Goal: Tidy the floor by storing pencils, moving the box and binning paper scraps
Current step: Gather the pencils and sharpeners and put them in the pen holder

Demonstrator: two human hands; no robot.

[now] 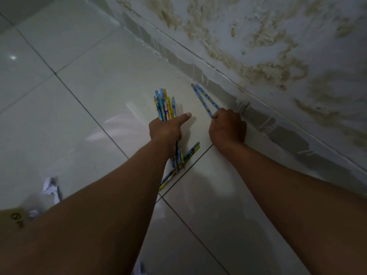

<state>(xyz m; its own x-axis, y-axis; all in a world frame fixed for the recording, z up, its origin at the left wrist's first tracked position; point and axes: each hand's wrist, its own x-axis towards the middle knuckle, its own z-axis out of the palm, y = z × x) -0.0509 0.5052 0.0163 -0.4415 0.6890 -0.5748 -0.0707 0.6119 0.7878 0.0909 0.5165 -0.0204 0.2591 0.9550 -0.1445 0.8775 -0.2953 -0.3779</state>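
Note:
My left hand (165,130) grips a bundle of several blue and yellow patterned pencils (164,105), their ends fanning out above the fist and below the wrist. To the right, my right hand (227,127) pinches the near ends of two blue pencils (204,99) that lie on the white floor tile by the wall. Two more pencils (189,153) lie on the floor under my left wrist. A crumpled paper scrap (50,186) lies at lower left. A corner of the cardboard box (12,219) shows at the left edge.
The stained wall (278,46) and its grey skirting (258,118) run diagonally across the right side, close to my right hand. Glossy white floor tiles (79,86) spread to the left. Another bit of paper (140,269) peeks in at the bottom edge.

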